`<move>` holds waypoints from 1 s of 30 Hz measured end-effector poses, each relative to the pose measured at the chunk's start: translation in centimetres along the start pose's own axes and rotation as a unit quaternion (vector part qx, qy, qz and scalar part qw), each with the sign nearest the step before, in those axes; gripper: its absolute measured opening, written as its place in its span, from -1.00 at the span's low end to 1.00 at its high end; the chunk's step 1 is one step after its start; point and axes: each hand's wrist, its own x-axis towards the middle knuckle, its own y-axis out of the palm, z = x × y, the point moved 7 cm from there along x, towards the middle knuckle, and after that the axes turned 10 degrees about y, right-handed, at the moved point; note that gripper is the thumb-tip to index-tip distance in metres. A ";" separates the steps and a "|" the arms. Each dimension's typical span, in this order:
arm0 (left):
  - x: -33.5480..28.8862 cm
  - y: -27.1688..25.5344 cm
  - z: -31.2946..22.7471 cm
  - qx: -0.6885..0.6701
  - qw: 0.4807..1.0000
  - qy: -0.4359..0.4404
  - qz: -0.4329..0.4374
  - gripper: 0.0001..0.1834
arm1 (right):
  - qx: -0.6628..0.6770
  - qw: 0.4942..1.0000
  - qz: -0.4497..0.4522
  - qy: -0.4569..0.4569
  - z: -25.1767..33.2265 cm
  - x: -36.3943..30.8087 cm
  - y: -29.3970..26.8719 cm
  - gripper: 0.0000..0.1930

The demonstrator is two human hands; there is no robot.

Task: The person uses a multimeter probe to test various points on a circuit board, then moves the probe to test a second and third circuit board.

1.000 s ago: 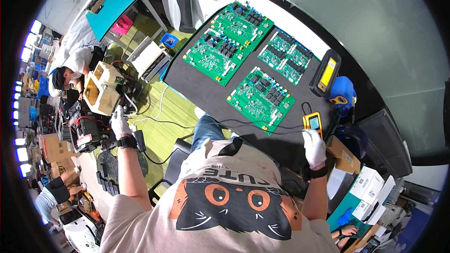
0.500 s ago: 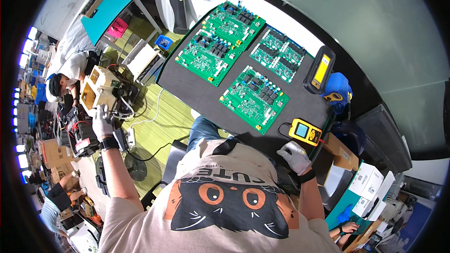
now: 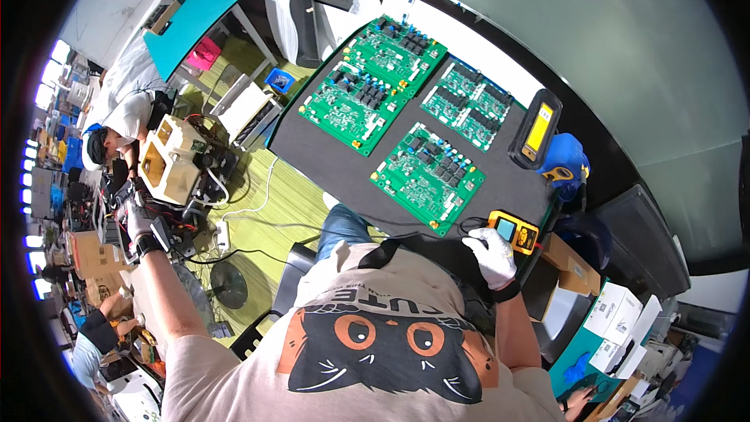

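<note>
My right hand [image 3: 492, 259], in a white glove, is at the near right of the dark table mat. Its fingers are partly stretched and apart, at the lower left corner of a yellow handheld meter [image 3: 514, 232] with a small screen. Whether they press on the meter is hard to tell. My left hand [image 3: 137, 221], also gloved, reaches far out to the left among dark equipment and wires beside a cream-coloured machine housing [image 3: 170, 160]. Its fingers are too small and dark to read. A single green circuit board [image 3: 427, 177] lies left of the meter.
Larger green boards [image 3: 351, 105] lie at the table's far left, with a group of smaller boards [image 3: 467, 103] to their right. A black device with a yellow display [image 3: 537, 129] and a blue tool [image 3: 564, 160] are at the right edge. Another person [image 3: 129, 121] bends near the housing.
My right hand has moved up to the meter's corner. My left hand has gone further left and away, in among the dark equipment. The whole view has shifted slightly.
</note>
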 end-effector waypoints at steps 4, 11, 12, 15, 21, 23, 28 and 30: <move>-8.5 -3.6 6.0 -0.301 0.751 -0.336 -0.483 -0.46 | 0.024 0.994 0.104 0.007 0.9 1.3 2.1 -0.84; -9.8 -7.9 1.1 0.564 0.722 -0.362 -0.170 -0.53 | -0.122 0.964 0.237 -0.024 -0.6 1.4 6.0 -0.69; -11.9 -8.7 2.0 0.324 0.760 -0.457 -0.329 -0.50 | -0.130 0.951 0.249 -0.125 0.1 0.9 6.4 -0.68; -12.1 -9.0 0.4 0.093 0.731 -0.430 -0.522 -0.45 | -0.165 0.936 0.242 -0.197 -0.6 0.2 6.7 -0.70; -8.5 -10.4 -1.8 0.052 0.752 -0.464 -0.465 -0.47 | -0.213 0.924 0.179 -0.264 -1.7 -0.3 5.6 -0.78; -8.0 -10.6 -1.8 0.040 0.764 -0.437 -0.473 -0.47 | -0.264 0.911 0.155 -0.276 -1.8 -0.2 5.3 -0.81; -7.1 -11.3 -1.5 -0.009 0.788 -0.386 -0.479 -0.48 | -0.232 0.924 0.106 -0.285 -0.5 -0.9 4.9 -0.84; -6.9 -11.7 -1.5 -0.043 0.796 -0.363 -0.482 -0.47 | -0.178 0.949 0.081 -0.246 -0.4 -1.2 4.5 -0.85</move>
